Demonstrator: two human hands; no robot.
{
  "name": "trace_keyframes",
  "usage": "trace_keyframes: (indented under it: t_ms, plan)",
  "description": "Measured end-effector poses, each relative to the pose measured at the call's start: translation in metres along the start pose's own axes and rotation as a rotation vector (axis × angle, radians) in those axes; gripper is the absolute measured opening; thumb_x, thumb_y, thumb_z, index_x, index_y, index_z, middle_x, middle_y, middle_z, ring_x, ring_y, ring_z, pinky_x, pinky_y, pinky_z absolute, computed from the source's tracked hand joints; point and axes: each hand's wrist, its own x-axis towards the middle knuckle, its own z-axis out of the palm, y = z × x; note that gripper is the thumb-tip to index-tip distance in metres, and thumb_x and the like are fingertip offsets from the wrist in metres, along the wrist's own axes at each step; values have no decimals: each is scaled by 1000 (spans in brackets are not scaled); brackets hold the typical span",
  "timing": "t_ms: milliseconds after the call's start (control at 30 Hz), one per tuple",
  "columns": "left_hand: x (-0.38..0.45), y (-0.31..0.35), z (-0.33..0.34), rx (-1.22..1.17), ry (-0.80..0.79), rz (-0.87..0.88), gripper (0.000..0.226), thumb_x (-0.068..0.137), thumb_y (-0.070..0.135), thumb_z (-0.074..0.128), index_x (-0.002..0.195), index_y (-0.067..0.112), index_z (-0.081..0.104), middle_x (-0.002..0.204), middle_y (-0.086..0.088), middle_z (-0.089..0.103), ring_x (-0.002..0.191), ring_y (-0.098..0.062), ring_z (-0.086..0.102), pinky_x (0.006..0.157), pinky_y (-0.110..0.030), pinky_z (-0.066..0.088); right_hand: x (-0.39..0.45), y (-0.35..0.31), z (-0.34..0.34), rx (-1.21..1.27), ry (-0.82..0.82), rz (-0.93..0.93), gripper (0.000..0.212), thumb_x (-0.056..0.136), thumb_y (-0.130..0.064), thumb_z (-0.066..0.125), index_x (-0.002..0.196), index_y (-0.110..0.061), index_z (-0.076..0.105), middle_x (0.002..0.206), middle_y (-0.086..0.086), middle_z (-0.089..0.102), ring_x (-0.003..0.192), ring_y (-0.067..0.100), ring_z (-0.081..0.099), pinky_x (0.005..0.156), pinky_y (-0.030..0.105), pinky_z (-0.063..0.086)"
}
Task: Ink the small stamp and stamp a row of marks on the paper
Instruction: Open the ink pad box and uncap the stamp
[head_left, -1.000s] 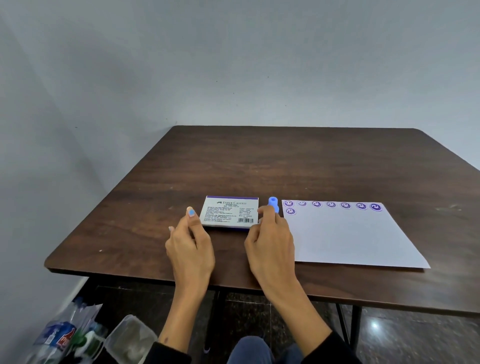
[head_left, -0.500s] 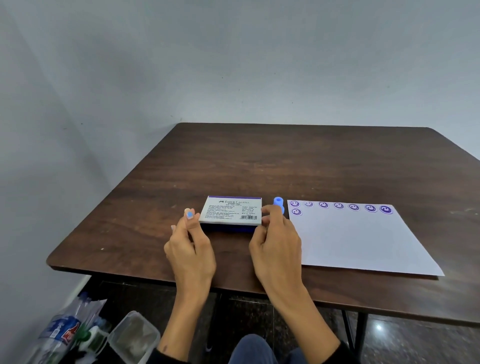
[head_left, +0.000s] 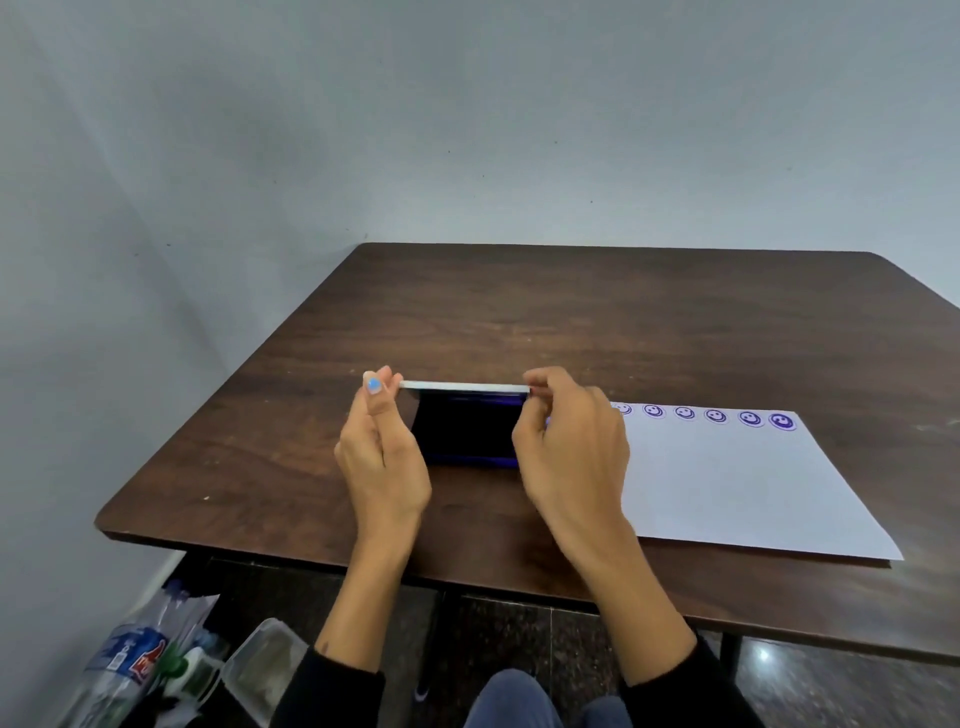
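The ink pad case (head_left: 467, 431) stands open on the brown table (head_left: 597, 322), its dark blue inside facing me. Its white lid (head_left: 465, 386) is raised to a level edge. My left hand (head_left: 382, 457) pinches the lid's left corner and my right hand (head_left: 571, 452) pinches its right corner. To the right lies the white paper (head_left: 737, 488) with a row of several purple smiley marks (head_left: 717, 415) along its far edge. The small blue stamp is hidden behind my right hand.
Below the table's left corner, plastic bottles (head_left: 135, 660) and a clear container (head_left: 260, 670) lie on the floor. A grey wall stands behind and to the left. My knee (head_left: 514, 701) shows at the bottom under the table edge.
The ink pad lid was flat and closed; both hands have lifted it up, so the dark inside now shows. The blue stamp beside the paper has gone out of sight behind my right hand.
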Motion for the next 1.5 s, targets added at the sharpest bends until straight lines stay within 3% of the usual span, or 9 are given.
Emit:
trace_keyframes:
  t_ms: [67,200,333,500,700,1067,1200,1367,1500]
  plan:
    - [12,2,3,-11,-29,-3,66,92,54,18,123,12,58,117,-1,65,111,-5,55,87,-2,32,16,-2,-6,6,-45,24,30,86,-12,44,105,-20,67,101,4,72,99,27,58,89,41,46]
    - [38,5,11,-41,-97,-13,72,91,60,12,110,15,65,110,-2,68,105,-11,61,95,-24,38,50,-1,-14,54,-180,69,34,85,-12,42,98,-21,71,105,3,73,103,28,61,96,43,45]
    - [65,3,21,-38,-209,-46,82,86,66,10,110,11,66,104,-3,68,98,-12,63,91,-25,43,79,6,-13,110,-299,120,32,85,-15,39,91,-14,71,104,5,73,98,30,63,94,45,48]
    - [89,-2,33,24,-363,-160,93,74,77,9,113,12,63,112,-8,68,100,-16,62,101,-39,43,107,20,2,213,-411,239,48,93,-42,41,97,-3,67,100,13,73,101,28,62,91,41,47]
    - [94,-15,39,88,-426,-264,100,68,81,10,113,9,63,111,-11,68,100,-22,62,98,-42,45,117,36,21,275,-506,336,64,88,-65,31,105,-13,66,96,4,70,105,23,60,101,41,42]
    - [95,-31,38,158,-371,-149,97,72,78,8,113,10,64,112,-8,68,99,-17,61,99,-43,44,117,46,30,268,-396,285,59,91,-60,33,85,-11,64,100,9,71,93,24,63,84,35,44]
    - [98,-37,35,123,-283,-84,66,90,62,24,110,14,65,110,-4,68,95,-14,62,93,-40,49,112,46,18,277,-181,208,63,93,-52,39,97,6,63,98,21,71,95,32,64,85,41,49]
    - [87,-38,32,184,-259,75,37,95,39,40,106,15,66,96,3,70,89,-11,65,74,-17,47,96,54,1,256,-79,113,32,90,-41,54,96,-13,69,89,2,71,85,16,64,77,29,51]
    - [68,-36,28,244,-301,174,30,94,33,45,111,17,64,101,1,70,93,-10,62,76,-20,47,75,63,-1,212,-156,77,29,81,-37,68,101,-15,68,92,-1,71,84,9,64,81,27,54]
